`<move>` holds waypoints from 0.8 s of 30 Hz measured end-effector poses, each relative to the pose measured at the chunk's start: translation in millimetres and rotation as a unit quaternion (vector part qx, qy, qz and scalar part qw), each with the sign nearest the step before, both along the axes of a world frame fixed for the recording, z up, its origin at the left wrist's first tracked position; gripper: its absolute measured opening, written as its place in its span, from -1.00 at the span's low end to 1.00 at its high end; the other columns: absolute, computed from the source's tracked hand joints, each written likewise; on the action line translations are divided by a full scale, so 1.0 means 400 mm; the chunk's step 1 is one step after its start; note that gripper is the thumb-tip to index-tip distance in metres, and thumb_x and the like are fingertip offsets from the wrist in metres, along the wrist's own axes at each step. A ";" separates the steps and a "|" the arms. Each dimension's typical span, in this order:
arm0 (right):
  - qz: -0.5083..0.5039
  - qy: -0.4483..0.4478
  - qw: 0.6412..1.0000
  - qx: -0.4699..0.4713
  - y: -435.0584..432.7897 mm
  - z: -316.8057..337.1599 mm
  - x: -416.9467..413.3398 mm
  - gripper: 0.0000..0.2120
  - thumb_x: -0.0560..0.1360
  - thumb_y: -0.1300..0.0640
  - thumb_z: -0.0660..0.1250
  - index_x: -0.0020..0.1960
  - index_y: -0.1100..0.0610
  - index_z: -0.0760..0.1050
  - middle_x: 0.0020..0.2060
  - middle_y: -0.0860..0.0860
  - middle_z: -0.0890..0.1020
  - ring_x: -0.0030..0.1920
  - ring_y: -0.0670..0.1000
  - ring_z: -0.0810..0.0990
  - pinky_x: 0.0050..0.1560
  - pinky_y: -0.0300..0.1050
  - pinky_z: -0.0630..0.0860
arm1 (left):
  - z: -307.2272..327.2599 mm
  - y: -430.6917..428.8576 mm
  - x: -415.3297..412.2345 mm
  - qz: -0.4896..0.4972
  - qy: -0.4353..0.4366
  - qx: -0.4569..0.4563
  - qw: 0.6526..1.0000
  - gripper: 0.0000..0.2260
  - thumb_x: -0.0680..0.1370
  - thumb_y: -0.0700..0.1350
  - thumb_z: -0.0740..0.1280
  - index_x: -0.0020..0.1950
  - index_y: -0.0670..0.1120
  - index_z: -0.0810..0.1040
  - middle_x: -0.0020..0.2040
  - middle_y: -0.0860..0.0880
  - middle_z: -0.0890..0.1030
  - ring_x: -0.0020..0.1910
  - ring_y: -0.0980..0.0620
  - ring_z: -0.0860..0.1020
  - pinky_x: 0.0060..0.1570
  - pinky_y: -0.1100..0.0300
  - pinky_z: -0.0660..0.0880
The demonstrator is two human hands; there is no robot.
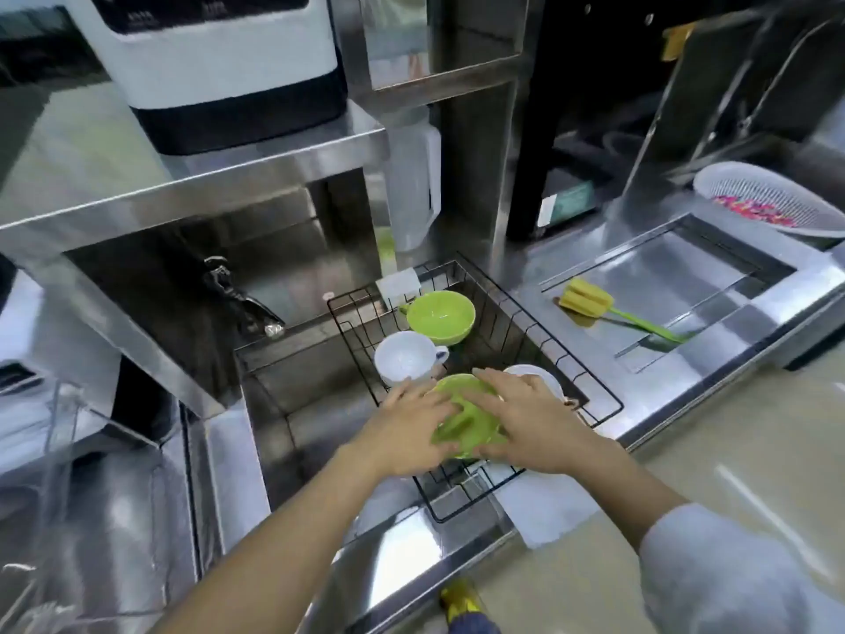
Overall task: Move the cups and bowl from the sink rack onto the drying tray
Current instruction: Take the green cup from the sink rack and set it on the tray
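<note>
A black wire rack (590, 372) spans the sink. In it stand a green cup (440, 317) at the back and a white cup (404, 359) to its left, both upright. At the rack's near end is a green bowl (466, 416), with my left hand (407, 430) on its left side and my right hand (526, 423) on its right side. A white dish (544, 377) shows partly behind my right hand. The drying tray (713, 272), a recessed steel panel, lies to the right of the rack.
A yellow sponge brush with a green handle (608, 308) lies on the drying tray. A white colander (772, 203) sits at the far right. A steel shelf (192, 185) with an appliance overhangs the sink's left side. A clear jug (411, 185) stands behind the rack.
</note>
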State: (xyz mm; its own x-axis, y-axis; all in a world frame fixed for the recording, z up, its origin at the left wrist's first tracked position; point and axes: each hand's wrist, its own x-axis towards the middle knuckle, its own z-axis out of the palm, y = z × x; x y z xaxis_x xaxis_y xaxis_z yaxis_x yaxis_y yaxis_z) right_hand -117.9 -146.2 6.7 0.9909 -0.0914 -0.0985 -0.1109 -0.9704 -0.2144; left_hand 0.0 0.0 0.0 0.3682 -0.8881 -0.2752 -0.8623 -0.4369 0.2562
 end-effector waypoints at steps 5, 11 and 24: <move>0.049 0.130 0.989 -0.047 -0.010 -0.015 0.006 -0.56 0.46 -0.15 0.22 0.25 0.06 0.44 0.31 0.05 0.43 0.43 0.06 0.19 0.28 0.05 0.17 | -0.026 0.002 0.001 -0.043 0.011 0.094 0.995 -0.65 0.51 0.05 0.23 0.30 0.11 0.45 0.24 0.00 0.53 0.38 0.02 0.34 0.47 -0.12 -0.25; 0.065 0.123 0.987 -0.075 0.005 -0.010 0.038 -0.72 0.47 0.02 0.21 -0.03 0.21 0.55 -0.01 0.19 0.59 0.05 0.21 0.50 -0.04 -0.04 0.30 | -0.035 -0.011 -0.011 -0.011 -0.031 0.052 0.998 -0.76 0.50 -0.16 0.20 0.03 0.04 0.61 -0.02 -0.01 0.68 0.07 -0.04 0.56 0.48 -0.12 -0.21; -0.045 0.072 0.937 0.339 -0.040 0.054 0.099 -0.80 0.51 0.11 0.26 -0.28 0.00 0.36 -0.37 -0.03 0.42 -0.36 -0.07 0.39 -0.34 -0.18 0.33 | 0.008 0.029 0.030 0.213 0.299 -0.215 0.905 -0.84 0.57 -0.23 0.21 -0.16 -0.02 0.47 -0.24 0.04 0.46 -0.21 0.09 0.39 -0.16 0.21 0.32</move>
